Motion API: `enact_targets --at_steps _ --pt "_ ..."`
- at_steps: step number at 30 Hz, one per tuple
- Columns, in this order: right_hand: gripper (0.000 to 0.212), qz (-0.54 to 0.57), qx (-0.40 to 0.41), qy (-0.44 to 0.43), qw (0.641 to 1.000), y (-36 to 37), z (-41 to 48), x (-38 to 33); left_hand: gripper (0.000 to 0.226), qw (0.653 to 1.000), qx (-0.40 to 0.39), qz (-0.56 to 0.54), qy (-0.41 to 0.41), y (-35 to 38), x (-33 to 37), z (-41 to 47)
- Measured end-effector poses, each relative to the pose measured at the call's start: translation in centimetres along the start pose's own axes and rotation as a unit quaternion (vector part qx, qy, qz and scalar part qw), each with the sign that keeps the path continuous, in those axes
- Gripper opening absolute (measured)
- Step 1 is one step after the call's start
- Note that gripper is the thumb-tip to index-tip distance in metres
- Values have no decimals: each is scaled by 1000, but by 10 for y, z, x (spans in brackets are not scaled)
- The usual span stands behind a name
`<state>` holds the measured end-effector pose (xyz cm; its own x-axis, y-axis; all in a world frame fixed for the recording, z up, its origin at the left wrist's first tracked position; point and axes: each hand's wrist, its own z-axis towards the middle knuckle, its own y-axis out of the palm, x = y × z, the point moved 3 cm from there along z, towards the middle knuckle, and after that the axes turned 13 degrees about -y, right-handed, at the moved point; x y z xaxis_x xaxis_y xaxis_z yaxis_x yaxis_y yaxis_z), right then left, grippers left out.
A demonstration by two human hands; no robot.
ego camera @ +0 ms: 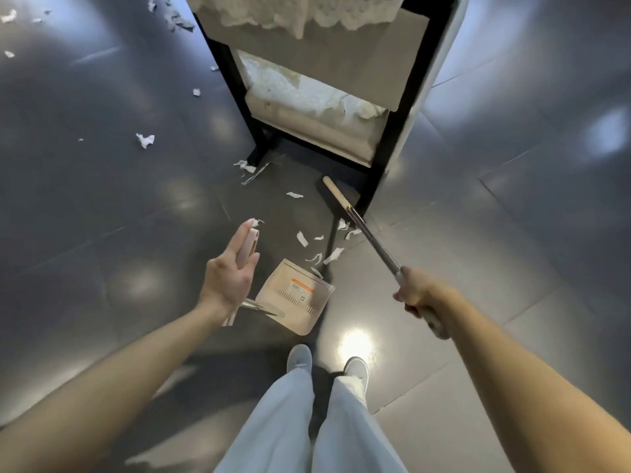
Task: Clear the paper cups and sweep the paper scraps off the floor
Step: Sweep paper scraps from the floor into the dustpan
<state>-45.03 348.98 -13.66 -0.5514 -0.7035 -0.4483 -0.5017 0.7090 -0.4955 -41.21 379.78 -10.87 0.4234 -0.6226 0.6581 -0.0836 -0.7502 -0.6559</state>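
Grey floor [102, 216] by a dark stand [396, 141], scraps [302, 238] strewn between broom [372, 238] and dustpan [297, 295]. Your left hand [228, 274] loosely clasps the dustpan's handle; your right hand [418, 295] grips the broom's pole end. Scraps look feather-light, flighty: sweep low, gently.

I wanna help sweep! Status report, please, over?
Left hand holds dustpan handle, right hand grips broom. Paper scraps lie loose just beyond dustpan. Table leg stands close beside broom.

Glossy floor tiles [102, 206], torn paper scraps [145, 140], shiny metal broom handle [379, 245], matt plastic dustpan [297, 298].
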Motion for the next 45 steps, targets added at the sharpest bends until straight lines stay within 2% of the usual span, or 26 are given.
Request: enact_targets --at_steps 2,5,8,11,12,18,25,30,35,39,45 --pt "26 -23 -16 8 1000 13 15 11 60 999 27 -31 -20 9 2 2" --pt "30 58 -82 15 995 28 25 20 58 997 50 -43 -39 26 11 13" --pt "57 70 -153 19 986 15 21 33 58 998 41 -37 -42 44 29 23" --pt "72 195 -181 76 961 -9 8 58 58 998 35 -43 -43 54 44 30" --pt "74 203 -188 80 958 -17 2 65 58 998 36 -40 -42 56 47 31" --pt "77 158 -171 55 971 -58 -27 86 57 998 51 -17 -39 53 45 29" --pt "75 153 -142 31 977 -74 -12 58 57 994 87 -31 -64 39 22 13" --pt "70 55 -131 -15 990 -40 28 21 57 990 106 -43 -83 31 11 16" --pt "58 37 -193 1 980 9 38 11 58 986 124 -63 -96 23 11 41" --pt "76 50 -251 34 966 -3 19 20 58 987 113 -61 -99 15 5 48" --pt "80 43 -206 36 977 -35 -14 13 58 991 84 -64 -80 4 -6 45"
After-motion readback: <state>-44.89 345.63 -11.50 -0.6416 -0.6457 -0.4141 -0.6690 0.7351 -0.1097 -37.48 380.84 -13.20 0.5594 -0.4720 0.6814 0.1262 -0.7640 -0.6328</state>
